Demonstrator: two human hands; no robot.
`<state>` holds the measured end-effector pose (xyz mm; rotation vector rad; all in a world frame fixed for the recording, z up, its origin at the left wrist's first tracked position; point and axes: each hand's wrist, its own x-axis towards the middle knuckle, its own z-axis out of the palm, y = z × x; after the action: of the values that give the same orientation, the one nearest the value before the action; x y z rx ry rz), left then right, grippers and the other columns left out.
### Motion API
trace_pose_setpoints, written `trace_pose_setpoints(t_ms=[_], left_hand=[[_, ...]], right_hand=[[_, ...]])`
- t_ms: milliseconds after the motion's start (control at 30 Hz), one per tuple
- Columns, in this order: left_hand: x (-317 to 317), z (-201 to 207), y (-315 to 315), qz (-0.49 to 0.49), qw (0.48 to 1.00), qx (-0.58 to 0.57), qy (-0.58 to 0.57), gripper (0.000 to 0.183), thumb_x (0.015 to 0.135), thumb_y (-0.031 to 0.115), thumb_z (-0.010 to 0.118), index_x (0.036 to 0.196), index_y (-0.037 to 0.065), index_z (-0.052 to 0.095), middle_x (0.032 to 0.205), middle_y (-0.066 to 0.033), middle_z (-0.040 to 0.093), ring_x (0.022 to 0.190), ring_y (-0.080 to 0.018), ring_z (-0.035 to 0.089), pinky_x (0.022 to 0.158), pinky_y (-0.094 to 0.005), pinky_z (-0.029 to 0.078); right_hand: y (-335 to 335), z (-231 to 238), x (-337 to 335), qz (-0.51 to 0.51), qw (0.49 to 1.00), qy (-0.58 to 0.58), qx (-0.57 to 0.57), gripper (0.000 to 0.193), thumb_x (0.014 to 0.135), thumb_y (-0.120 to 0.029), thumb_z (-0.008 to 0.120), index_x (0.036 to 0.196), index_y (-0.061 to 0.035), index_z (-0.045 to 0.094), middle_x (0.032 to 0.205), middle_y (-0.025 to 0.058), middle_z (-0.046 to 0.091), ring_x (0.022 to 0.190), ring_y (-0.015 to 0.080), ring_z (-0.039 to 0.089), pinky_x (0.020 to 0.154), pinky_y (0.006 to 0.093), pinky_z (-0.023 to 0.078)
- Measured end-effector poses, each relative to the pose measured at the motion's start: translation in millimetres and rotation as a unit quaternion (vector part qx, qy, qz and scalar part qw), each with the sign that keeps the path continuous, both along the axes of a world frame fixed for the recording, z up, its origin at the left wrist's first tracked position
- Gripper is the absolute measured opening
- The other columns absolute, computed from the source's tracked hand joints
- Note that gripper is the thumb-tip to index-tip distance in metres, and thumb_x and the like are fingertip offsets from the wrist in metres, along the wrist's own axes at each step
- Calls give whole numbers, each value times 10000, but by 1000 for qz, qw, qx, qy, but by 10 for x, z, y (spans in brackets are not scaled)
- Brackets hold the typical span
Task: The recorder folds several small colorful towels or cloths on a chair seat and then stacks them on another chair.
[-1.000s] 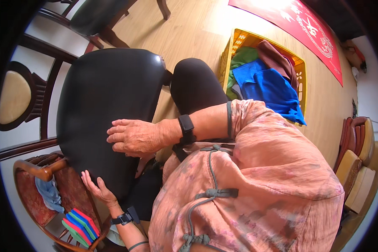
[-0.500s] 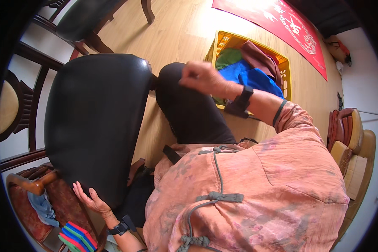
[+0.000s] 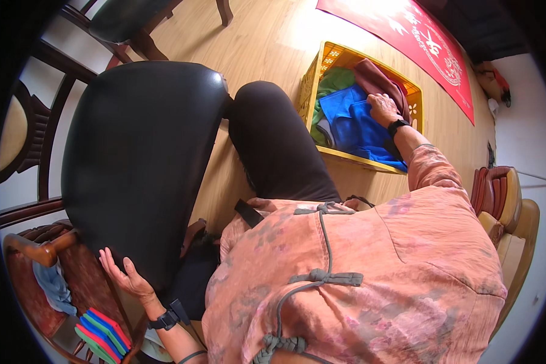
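My left hand (image 3: 129, 280) lies open at the near edge of a black padded chair seat (image 3: 142, 164), fingers stretched and thumb apart. My right hand (image 3: 384, 110) is down in a yellow plastic crate (image 3: 310, 91), its fingers bent and closed on a blue cloth (image 3: 352, 124), right beside a brown cloth (image 3: 373, 77); the fingertips are partly hidden. Green cloth (image 3: 338, 79) lies on the crate's left side.
My right knee (image 3: 261, 100) stands between seat and crate. At the lower left a wooden armchair (image 3: 27, 285) carries a light blue cloth (image 3: 54, 288); red, blue and green foam-like pieces (image 3: 103, 333) are close by. A red printed mat (image 3: 406, 36) lies beyond the crate.
My right hand has swung from above my knee rightward into the crate and closed on the blue cloth. My left hand stays by the seat's edge.
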<state>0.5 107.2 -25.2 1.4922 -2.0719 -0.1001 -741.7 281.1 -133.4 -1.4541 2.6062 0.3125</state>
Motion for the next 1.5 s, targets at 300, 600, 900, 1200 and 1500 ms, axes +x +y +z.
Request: trace_pose_setpoints(t_ms=[300,600,900,1200,1500], left_hand=[[-77,-5,-46,1,1000,-5,15,469,969,285,487,1364,32,500,1448,-173,440,1375,-334,344,1154,-452,218],[24,-2,40,18,1000,2,17,535,921,284,522,1382,20,462,1478,-170,395,1398,-375,292,1153,-493,206],[-33,35,85,31,996,21,77,579,919,373,514,1376,22,456,1485,-174,378,1413,-379,261,1154,-501,202],[21,-45,70,29,996,15,77,541,920,297,503,1373,6,460,1494,-186,366,1421,-357,256,1162,-473,186],[21,-37,59,35,997,3,70,554,923,340,522,1366,13,466,1470,-179,397,1395,-389,292,1142,-506,228]], right_hand=[[-132,-96,-169,3,1000,26,-14,210,840,-86,530,1012,-83,651,975,164,642,979,366,634,822,450,522],[5,-679,-182,36,989,141,-39,102,850,-134,517,873,-100,610,851,140,670,778,284,680,671,449,544],[-225,-329,-78,-86,993,64,53,238,876,-114,532,979,-80,743,1007,159,701,915,326,696,768,417,571],[-266,134,31,-43,998,41,-26,188,784,-132,574,864,-56,726,947,190,676,1009,351,633,847,453,518],[-464,224,25,-20,974,-14,-227,167,832,-162,486,922,-52,572,749,239,659,702,430,654,690,541,509]])
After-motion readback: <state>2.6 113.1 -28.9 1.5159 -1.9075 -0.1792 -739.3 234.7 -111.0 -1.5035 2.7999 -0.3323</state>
